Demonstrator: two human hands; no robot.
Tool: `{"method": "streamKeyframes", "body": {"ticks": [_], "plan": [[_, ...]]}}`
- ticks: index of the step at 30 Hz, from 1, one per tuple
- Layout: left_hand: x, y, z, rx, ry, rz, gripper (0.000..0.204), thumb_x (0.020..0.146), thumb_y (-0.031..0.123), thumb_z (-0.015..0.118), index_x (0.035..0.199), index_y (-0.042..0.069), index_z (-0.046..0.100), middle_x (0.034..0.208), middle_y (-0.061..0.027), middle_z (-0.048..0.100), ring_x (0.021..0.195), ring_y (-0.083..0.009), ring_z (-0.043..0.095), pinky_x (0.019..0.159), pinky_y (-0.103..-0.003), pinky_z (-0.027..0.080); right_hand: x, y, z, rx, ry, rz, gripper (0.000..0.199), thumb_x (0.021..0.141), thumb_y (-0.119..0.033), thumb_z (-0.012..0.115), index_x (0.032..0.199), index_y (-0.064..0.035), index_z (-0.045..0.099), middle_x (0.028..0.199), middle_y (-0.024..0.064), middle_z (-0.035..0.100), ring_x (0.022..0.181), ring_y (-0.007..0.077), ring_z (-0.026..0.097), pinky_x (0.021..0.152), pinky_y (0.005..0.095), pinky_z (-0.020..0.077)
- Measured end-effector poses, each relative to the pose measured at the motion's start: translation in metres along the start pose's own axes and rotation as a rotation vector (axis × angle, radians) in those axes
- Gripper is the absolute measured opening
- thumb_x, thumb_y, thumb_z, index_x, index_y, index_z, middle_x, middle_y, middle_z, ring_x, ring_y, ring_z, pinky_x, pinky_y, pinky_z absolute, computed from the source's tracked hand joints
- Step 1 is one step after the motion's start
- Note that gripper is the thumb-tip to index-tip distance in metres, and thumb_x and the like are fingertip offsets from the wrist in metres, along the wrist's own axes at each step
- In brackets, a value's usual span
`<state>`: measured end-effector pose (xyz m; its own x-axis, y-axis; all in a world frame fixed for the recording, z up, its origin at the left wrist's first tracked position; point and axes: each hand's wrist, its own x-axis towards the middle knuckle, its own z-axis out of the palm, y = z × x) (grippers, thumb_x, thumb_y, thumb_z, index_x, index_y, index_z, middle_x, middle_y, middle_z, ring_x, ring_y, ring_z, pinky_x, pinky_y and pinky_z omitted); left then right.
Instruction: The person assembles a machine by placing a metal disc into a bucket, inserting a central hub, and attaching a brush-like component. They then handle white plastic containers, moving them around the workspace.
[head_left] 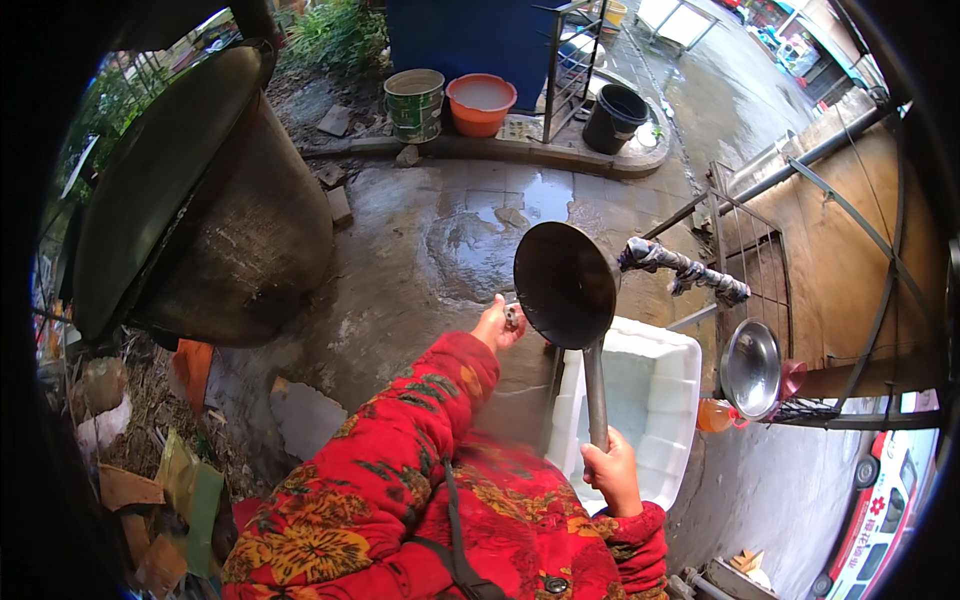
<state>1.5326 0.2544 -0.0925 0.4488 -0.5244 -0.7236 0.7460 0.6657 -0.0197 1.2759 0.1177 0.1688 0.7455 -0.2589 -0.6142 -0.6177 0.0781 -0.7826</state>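
My right hand (614, 472) is wrapped round the long, thick metal handle of a large dark ladle (565, 290). Its deep round bowl is tilted, with the hollow inside partly facing me. On the left side, close to the bowl's rim, my left hand (497, 325) has its fingers curled round a small greyish piece that I cannot make out. Whether that piece touches the ladle is unclear. Below the bowl and handle stands a white plastic tub (672, 370), partly covered by them. A pipe-like bar wrapped in cloth (690, 268) reaches towards the bowl's right side.
A huge metal pot (250, 235) stands at left. Along a low kerb are a green bucket (414, 110), an orange basin (481, 108) and a black bucket (614, 120). A metal bowl (750, 369) sits by a rack at right. Wet concrete (380, 250) lies ahead.
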Motion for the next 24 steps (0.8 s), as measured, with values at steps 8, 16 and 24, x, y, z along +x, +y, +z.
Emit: {"method": "streamKeyframes", "body": {"ticks": [8,16,24], "plan": [[0.041,0.013,0.003,0.409,-0.126,-0.02,0.014,0.083,0.002,0.05,0.094,-0.007,0.053,0.084,-0.0161,0.059,0.068,-0.0201,0.057,0.056,-0.028,0.051,0.002,0.026,-0.038,0.481,-0.043,0.11,0.03,0.083,-0.011,0.058,0.11,-0.0007,0.048,0.067,0.0021,0.046,0.048,0.0102,0.043,0.044,0.0233,0.0367],[-0.015,0.082,-0.049,0.554,0.3,0.469,0.013,0.092,0.015,0.045,0.095,0.008,0.055,0.078,-0.0071,0.06,0.064,-0.017,0.058,0.051,-0.027,0.05,0.024,0.077,-0.203,1.27,-0.159,-0.101,0.023,0.091,-0.015,0.049,0.109,-0.0004,0.05,0.066,0.0006,0.048,0.05,0.0094,0.045,0.046,0.0257,0.0399],[-0.129,0.062,-0.138,0.415,0.575,0.683,0.009,0.081,-0.002,0.048,0.088,0.001,0.052,0.073,-0.0104,0.055,0.059,-0.0227,0.06,0.041,-0.027,0.047,0.137,0.129,-0.451,0.586,0.045,-0.218,0.025,0.08,-0.009,0.059,0.099,-0.0075,0.043,0.08,0.0004,0.046,0.066,0.0116,0.045,0.055,0.0253,0.0405]]}}
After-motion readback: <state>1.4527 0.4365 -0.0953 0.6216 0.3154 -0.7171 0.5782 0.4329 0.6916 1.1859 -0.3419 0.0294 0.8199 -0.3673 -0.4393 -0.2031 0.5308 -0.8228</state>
